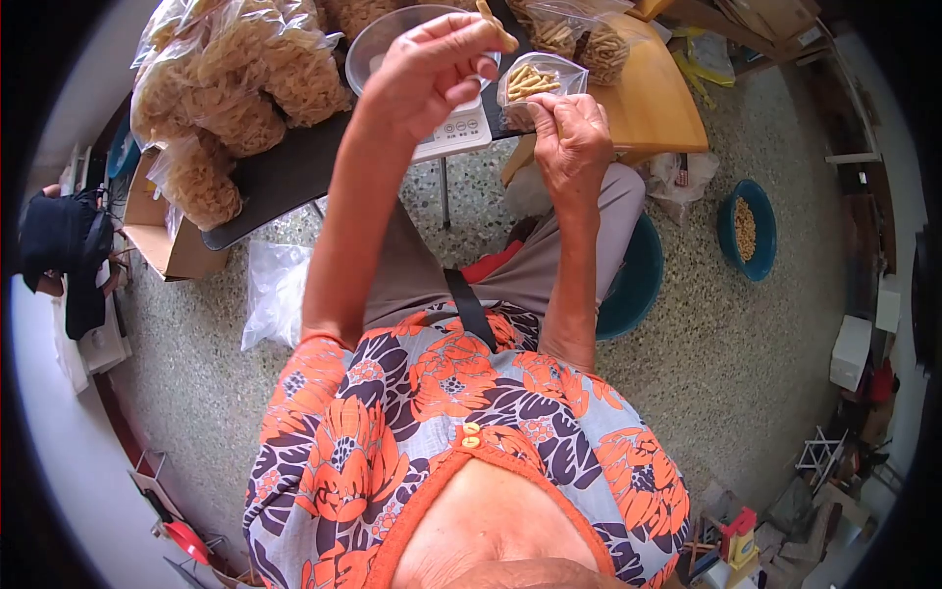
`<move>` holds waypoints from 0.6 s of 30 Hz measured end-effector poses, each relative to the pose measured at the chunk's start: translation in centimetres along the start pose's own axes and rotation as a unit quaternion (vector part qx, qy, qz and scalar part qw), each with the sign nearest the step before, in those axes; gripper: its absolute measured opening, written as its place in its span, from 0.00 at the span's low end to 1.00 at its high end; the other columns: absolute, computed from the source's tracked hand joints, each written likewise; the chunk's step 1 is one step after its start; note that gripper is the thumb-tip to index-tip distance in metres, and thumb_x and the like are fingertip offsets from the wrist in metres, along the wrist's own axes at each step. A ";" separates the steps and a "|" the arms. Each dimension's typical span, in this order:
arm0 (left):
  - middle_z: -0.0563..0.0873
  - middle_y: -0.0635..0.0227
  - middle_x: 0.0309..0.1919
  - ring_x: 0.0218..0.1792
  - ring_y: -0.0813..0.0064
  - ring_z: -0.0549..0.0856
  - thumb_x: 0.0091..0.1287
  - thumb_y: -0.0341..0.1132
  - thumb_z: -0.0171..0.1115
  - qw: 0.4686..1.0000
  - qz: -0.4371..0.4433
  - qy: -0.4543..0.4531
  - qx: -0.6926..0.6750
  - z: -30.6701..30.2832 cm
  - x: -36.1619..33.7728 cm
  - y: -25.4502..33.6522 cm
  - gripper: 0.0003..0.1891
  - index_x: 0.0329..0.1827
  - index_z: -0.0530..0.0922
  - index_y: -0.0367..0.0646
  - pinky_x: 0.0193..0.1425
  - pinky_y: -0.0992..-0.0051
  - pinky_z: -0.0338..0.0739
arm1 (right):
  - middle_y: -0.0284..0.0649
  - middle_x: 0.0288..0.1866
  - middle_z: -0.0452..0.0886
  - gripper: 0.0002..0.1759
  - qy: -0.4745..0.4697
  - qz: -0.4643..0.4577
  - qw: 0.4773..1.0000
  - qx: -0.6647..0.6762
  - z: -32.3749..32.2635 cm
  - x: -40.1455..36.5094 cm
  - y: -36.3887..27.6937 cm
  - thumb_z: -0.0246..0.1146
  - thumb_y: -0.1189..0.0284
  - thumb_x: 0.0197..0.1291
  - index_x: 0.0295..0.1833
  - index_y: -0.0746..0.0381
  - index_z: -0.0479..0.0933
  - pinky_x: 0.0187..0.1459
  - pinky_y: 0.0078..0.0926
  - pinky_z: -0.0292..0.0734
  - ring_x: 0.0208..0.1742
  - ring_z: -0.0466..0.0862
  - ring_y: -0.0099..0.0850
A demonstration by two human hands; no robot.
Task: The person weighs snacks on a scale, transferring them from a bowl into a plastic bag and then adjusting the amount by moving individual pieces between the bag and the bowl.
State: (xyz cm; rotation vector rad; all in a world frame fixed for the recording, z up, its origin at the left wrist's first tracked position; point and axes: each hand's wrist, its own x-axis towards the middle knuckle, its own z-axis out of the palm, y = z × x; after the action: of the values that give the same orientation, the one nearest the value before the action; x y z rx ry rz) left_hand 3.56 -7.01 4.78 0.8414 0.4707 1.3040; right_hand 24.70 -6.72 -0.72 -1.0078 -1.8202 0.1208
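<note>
Left hand [432, 74] raised, my thumb and fingers pinching tan stick [505, 37]. Right hand [574, 137] pinching edge of small clear bag [542, 80], more tan sticks inside, bag mouth open. Clear bowl [365, 49] and white scale [463, 130] beside my left hand, partly hidden by it. Large bags [235, 74] of pale flakes on dark surface [285, 177], left side. More stick-filled bags [603, 54] by wooden chair [662, 108], right. Teal basin [728, 236] on floor [726, 363], pale bits inside.
</note>
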 end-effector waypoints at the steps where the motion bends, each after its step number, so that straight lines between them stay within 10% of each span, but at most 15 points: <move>1: 0.91 0.57 0.48 0.37 0.82 0.89 0.80 0.35 0.63 0.998 0.051 0.021 0.006 0.8 -0.9 -1.4 0.10 0.54 0.82 0.36 0.25 0.89 0.75 | 0.39 0.37 0.85 0.07 -0.004 0.004 1.000 -0.001 0.0 0.0 -0.1 0.76 0.71 0.59 0.42 0.59 0.90 0.48 0.40 0.79 0.42 0.84 0.41; 18: 0.92 0.54 0.44 0.37 0.76 0.91 0.76 0.29 0.67 0.989 0.101 0.095 -0.051 3.0 -5.8 -3.1 0.09 0.53 0.82 0.35 0.33 0.79 0.83 | 0.39 0.37 0.83 0.08 -0.006 -0.004 1.000 0.009 -0.5 -0.2 -0.5 0.77 0.73 0.56 0.42 0.59 0.89 0.46 0.40 0.79 0.41 0.83 0.41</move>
State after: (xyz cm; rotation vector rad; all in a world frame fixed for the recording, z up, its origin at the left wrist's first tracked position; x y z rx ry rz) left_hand 6.38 -13.50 3.45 0.6964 0.4733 1.5915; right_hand 24.80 -7.38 -0.40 -0.9887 -1.8311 0.1392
